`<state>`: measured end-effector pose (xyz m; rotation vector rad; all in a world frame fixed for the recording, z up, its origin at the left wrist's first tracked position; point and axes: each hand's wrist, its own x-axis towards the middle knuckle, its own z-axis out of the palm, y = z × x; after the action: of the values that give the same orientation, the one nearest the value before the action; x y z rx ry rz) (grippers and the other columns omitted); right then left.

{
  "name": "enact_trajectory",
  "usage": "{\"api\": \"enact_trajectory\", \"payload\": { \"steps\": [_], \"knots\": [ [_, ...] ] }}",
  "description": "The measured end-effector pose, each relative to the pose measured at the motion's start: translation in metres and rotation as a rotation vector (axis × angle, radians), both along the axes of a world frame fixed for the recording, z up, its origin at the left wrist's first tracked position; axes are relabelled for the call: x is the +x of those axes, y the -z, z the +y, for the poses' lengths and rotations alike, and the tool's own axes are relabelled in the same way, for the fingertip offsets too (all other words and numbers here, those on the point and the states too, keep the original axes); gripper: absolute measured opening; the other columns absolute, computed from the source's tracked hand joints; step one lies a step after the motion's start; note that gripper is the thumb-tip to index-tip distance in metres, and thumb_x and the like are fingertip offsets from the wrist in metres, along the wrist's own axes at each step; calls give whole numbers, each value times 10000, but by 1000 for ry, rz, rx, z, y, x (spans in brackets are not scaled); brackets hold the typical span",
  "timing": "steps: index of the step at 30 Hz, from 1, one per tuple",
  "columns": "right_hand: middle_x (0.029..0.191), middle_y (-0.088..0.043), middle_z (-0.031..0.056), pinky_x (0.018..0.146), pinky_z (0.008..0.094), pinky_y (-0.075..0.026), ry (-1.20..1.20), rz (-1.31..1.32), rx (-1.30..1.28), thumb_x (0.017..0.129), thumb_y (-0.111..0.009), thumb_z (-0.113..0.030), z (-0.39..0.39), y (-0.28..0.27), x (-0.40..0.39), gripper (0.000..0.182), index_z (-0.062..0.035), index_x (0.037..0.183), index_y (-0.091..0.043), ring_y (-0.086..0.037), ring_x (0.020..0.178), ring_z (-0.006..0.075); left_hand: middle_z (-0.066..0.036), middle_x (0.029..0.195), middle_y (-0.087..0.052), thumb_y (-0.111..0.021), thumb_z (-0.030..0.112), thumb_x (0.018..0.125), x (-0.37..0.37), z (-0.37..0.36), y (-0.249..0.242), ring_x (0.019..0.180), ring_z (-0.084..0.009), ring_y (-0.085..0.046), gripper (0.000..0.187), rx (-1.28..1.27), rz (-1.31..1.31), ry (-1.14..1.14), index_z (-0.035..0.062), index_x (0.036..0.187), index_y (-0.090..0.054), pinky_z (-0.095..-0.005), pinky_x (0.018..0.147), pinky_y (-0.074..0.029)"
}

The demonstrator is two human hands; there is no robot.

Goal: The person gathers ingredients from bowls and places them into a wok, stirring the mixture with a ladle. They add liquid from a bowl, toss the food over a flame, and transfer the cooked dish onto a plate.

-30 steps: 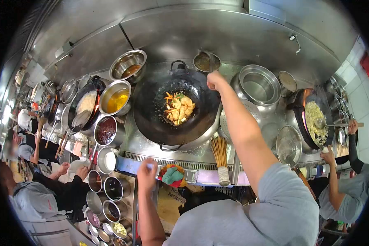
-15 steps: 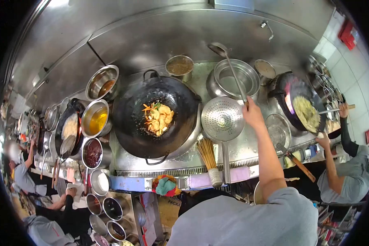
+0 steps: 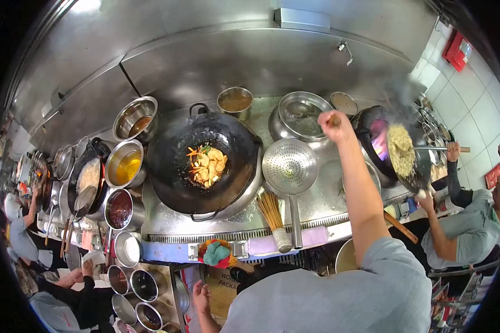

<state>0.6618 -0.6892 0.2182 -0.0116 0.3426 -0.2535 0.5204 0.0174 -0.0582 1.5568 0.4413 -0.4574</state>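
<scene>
My right hand (image 3: 337,127) is wrapped round the handle end of a ladle (image 3: 301,107), whose bowl is down in the metal pot (image 3: 280,125) behind the strainer. Low in the view, my left hand (image 3: 201,297) hangs near my body with its fingers loosely apart and nothing in them. A black wok (image 3: 172,183) holds sliced pale food with carrot strips (image 3: 208,165). Between wok and pot, the perforated strainer (image 3: 290,166) lies on the steel worktop, its handle towards me. Beside that handle rests a bamboo brush (image 3: 272,216).
Pots of oil (image 3: 126,166), dark red sauce (image 3: 120,208) and brown liquid (image 3: 235,101) surround the wok. At right a co-worker (image 3: 455,227) tosses food (image 3: 401,152) over a flame. More people work at left. Bunched cloths (image 3: 216,253) lie on the front edge.
My right hand has moved up, and the ladle has gone from slanting above the pot to having its bowl inside it. My left hand has come into view. The co-worker's food has risen.
</scene>
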Motion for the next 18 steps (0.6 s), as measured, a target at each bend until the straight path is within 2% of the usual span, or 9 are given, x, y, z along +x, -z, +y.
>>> {"api": "enact_trajectory", "payload": {
  "steps": [3, 5, 6, 7, 9, 11, 14, 16, 18],
  "knots": [
    [657, -462, 92, 511, 296, -473, 84, -66, 38, 744, -485, 24, -25, -30, 42, 93, 2, 742, -394, -492, 580, 189, -25, 881, -587, -519, 43, 854, -35, 6, 19, 708, -115, -538, 282, 38, 60, -35, 83, 1134, -507, -234, 587, -433],
    [660, -460, 85, 500, 283, -475, 109, -29, -176, 753, -485, 16, -35, -48, 71, 97, 4, 766, -390, -496, 567, 187, -36, 868, -592, -530, 47, 850, -68, 33, 51, 692, -131, -553, 278, 274, -37, 258, 83, 1125, -506, -254, 570, -450],
    [660, -460, 85, 500, 283, -475, 108, -36, -178, 753, -485, 16, -36, -60, 81, 97, 4, 766, -390, -496, 567, 187, -42, 853, -596, -535, 74, 853, -76, 27, 31, 686, -142, -561, 250, 331, 144, 232, 84, 1103, -518, -263, 554, -453],
    [643, -449, 78, 474, 274, -463, 39, 85, -325, 767, -479, 17, -35, -75, 88, 104, -9, 726, -388, -491, 545, 185, -49, 838, -599, -541, 101, 856, -81, 13, -8, 679, -153, -570, 225, 386, 326, 205, 85, 1081, -530, -271, 538, -457],
    [625, -439, 71, 448, 265, -450, -32, 211, -471, 781, -473, 19, -28, -87, 95, 137, -22, 685, -385, -487, 522, 184, -51, 809, -606, -534, 153, 860, -98, 25, 2, 655, -150, -573, 177, 486, 303, 287, 80, 1019, -560, -277, 533, -456],
    [610, -455, 54, 418, 269, -434, -92, 626, -909, 835, -496, -36, -14, -87, 96, 153, -44, 712, -406, -505, 503, 179, -53, 780, -613, -527, 206, 865, -109, 40, 16, 631, -148, -576, 173, 575, 255, 358, 75, 958, -590, -283, 527, -456],
    [567, -461, 16, 402, 252, -406, -176, 715, -1513, 861, -516, -108, 39, -70, 53, 85, -48, 828, -467, -494, 474, 122, -57, 736, -623, -517, 284, 871, -95, 53, 26, 595, -144, -581, 248, 650, 142, 434, 67, 867, -635, -292, 518, -455],
    [608, -500, 40, 394, 270, -397, 57, 546, -1559, 860, -500, -121, 72, -25, 22, 79, -47, 832, -488, -493, 459, 138, -53, 680, -619, -501, 358, 874, -75, 52, 13, 584, -141, -581, 340, 474, 40, 408, 61, 806, -651, -295, 514, -445],
    [764, -589, 111, 496, 331, -460, 83, 754, -1614, 859, -475, -126, 99, 14, -10, 169, -5, 958, -540, -569, 573, 215, -43, 616, -598, -511, 429, 863, -39, 50, 22, 556, -129, -555, 409, 382, 46, 369, 62, 726, -630, -285, 504, -413]
  ]
}}
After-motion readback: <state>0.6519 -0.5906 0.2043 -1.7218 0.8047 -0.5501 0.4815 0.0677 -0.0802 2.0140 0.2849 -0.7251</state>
